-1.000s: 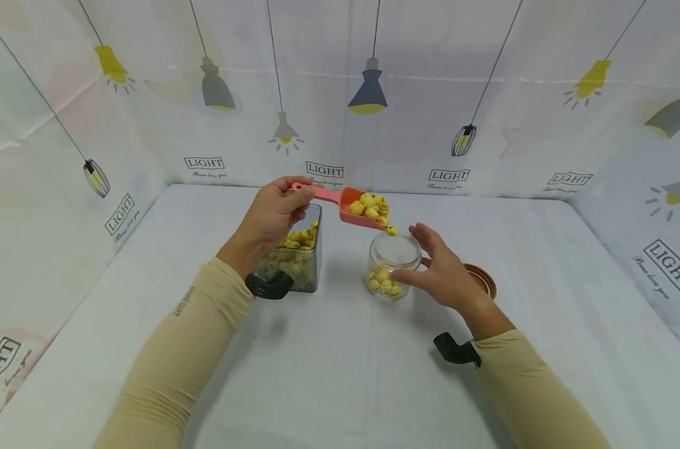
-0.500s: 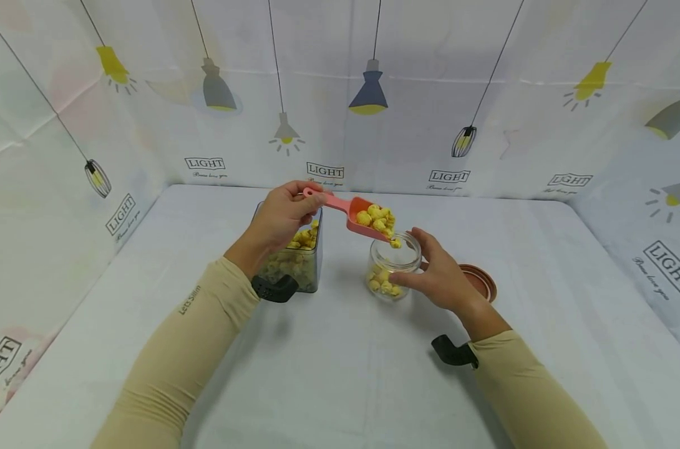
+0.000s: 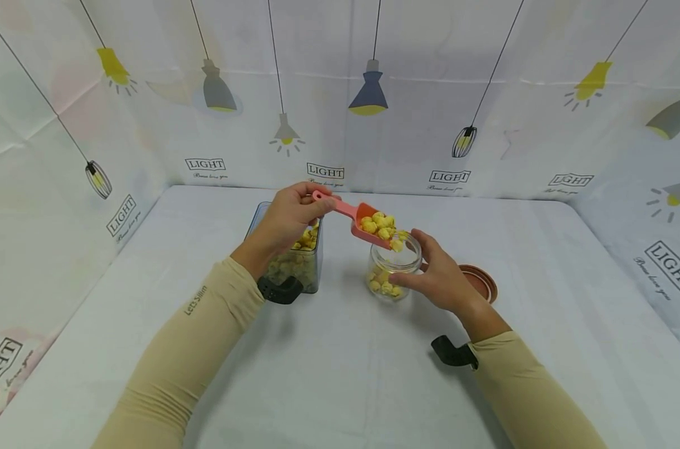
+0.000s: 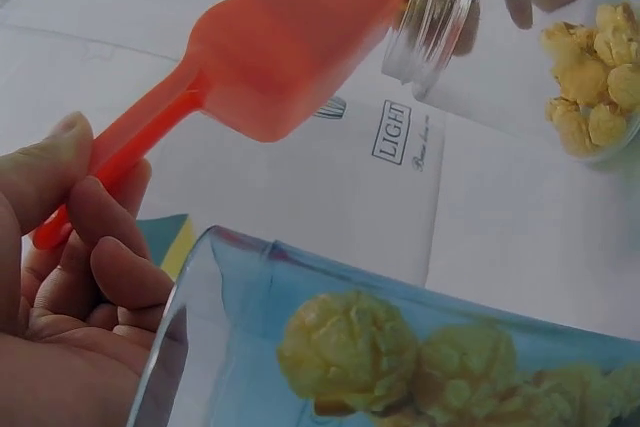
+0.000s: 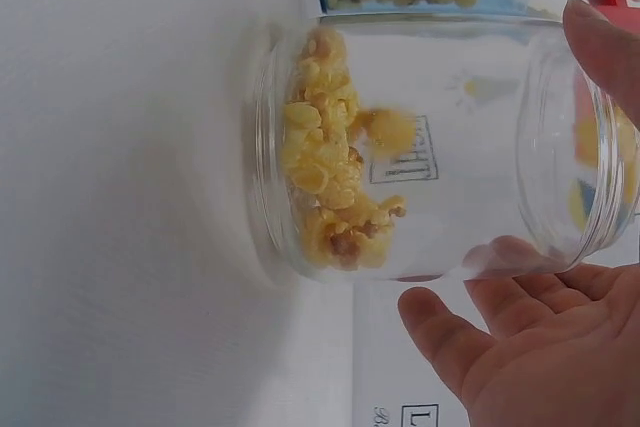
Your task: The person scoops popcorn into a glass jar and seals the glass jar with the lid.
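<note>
My left hand (image 3: 286, 215) pinches the handle of a coral-red plastic scoop (image 3: 367, 236) loaded with yellow popcorn (image 3: 380, 226). The scoop tilts down to the right, its lip over the mouth of a clear glass jar (image 3: 393, 268). My right hand (image 3: 438, 274) holds that jar from the right, thumb on the near side and fingers on the far side. Popcorn (image 5: 325, 157) covers the jar's bottom in the right wrist view, with one blurred piece (image 5: 388, 132) apart from most of the pile. Below my left hand stands a clear square container (image 3: 295, 269) of popcorn.
Behind my right hand a brown round lid (image 3: 486, 282) lies on the white-covered table (image 3: 340, 362). A white cloth backdrop (image 3: 407, 149) printed with lamps rises along the back and both sides.
My left hand has moved right and slightly down with the scoop, bringing its lip over the jar's mouth. The fingers of my right hand have closed in against the jar.
</note>
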`<control>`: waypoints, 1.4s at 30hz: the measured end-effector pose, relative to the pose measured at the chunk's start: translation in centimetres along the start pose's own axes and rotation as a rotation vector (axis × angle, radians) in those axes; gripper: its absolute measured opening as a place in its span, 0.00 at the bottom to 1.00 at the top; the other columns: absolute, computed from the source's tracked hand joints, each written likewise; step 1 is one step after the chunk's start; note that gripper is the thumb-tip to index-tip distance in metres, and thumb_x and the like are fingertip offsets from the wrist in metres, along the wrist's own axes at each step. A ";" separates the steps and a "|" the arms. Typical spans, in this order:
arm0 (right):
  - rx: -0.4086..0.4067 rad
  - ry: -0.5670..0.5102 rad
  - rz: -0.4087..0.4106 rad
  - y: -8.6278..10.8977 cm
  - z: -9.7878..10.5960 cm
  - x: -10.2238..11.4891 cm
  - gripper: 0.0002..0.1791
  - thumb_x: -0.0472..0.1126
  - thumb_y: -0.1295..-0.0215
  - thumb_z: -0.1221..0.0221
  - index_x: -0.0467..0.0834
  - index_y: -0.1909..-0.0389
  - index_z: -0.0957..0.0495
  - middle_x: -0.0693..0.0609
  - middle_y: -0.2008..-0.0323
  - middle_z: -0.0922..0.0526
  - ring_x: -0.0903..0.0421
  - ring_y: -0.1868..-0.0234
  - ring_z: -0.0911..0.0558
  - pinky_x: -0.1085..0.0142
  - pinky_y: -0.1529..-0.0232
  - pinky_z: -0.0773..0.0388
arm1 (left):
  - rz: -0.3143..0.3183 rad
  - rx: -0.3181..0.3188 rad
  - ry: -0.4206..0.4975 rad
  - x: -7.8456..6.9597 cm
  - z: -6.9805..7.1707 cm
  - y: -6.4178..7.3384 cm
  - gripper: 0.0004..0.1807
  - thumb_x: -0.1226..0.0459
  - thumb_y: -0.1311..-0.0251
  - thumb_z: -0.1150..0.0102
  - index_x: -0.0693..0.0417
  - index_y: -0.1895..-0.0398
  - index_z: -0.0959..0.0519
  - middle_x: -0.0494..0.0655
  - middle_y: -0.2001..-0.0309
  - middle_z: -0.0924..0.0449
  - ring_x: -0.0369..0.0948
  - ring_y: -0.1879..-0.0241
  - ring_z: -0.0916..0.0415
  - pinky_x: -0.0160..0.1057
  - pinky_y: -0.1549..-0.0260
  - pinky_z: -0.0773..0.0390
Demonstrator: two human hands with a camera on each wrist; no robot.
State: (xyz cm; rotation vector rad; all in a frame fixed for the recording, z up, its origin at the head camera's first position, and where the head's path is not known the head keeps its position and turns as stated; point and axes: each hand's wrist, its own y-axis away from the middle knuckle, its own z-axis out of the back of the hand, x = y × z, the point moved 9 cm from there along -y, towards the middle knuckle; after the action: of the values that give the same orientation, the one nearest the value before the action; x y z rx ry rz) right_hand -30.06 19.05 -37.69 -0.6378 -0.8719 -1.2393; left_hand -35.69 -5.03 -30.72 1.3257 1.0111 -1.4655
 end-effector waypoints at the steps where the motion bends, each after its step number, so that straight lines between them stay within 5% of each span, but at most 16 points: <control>1: 0.001 0.001 -0.001 0.0 0.0 0.0 0.59 0.51 0.41 0.28 0.41 0.21 0.58 0.41 0.23 0.49 0.39 0.25 0.43 0.42 0.31 0.39 | -0.001 0.002 -0.001 0.0 -0.1 0.0 0.15 0.63 0.31 0.39 0.58 0.45 0.24 0.48 0.49 0.16 0.47 0.58 0.30 0.38 0.62 0.27; 8: 0.003 -0.002 0.006 0.1 -0.1 0.1 0.58 0.51 0.40 0.29 0.41 0.21 0.58 0.41 0.23 0.48 0.38 0.26 0.43 0.42 0.31 0.39 | -0.010 -0.007 -0.088 -0.5 -0.5 0.3 0.15 0.62 0.31 0.37 0.56 0.45 0.23 0.46 0.51 0.16 0.46 0.55 0.27 0.42 0.54 0.22; 16: 0.001 -0.021 0.023 0.1 -0.2 0.0 0.58 0.49 0.41 0.28 0.40 0.21 0.57 0.41 0.24 0.45 0.38 0.26 0.42 0.42 0.31 0.39 | -0.036 -0.015 -0.126 -1.1 -0.8 0.0 0.17 0.61 0.34 0.34 0.56 0.44 0.21 0.47 0.55 0.16 0.47 0.58 0.27 0.42 0.62 0.26; 33: 0.000 0.003 0.007 0.1 -0.2 0.0 0.58 0.52 0.41 0.28 0.41 0.21 0.56 0.41 0.24 0.45 0.37 0.26 0.42 0.39 0.31 0.40 | -0.061 -0.028 -0.202 -1.9 -0.9 0.3 0.17 0.60 0.34 0.34 0.54 0.45 0.20 0.47 0.57 0.16 0.45 0.59 0.26 0.39 0.64 0.25; 42: 0.001 0.002 0.012 0.0 -0.1 0.0 0.58 0.51 0.40 0.29 0.41 0.20 0.57 0.41 0.24 0.46 0.37 0.26 0.43 0.40 0.32 0.39 | -0.053 -0.029 -0.164 -1.9 -0.7 0.5 0.15 0.60 0.33 0.35 0.53 0.46 0.20 0.51 0.54 0.17 0.45 0.60 0.27 0.43 0.62 0.25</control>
State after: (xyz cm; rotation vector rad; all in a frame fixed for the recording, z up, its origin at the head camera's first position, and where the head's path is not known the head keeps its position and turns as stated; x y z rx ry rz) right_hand -30.02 18.98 -37.70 -0.6396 -0.8663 -1.2285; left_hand -34.97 -4.28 -28.90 1.1451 0.9631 -1.5666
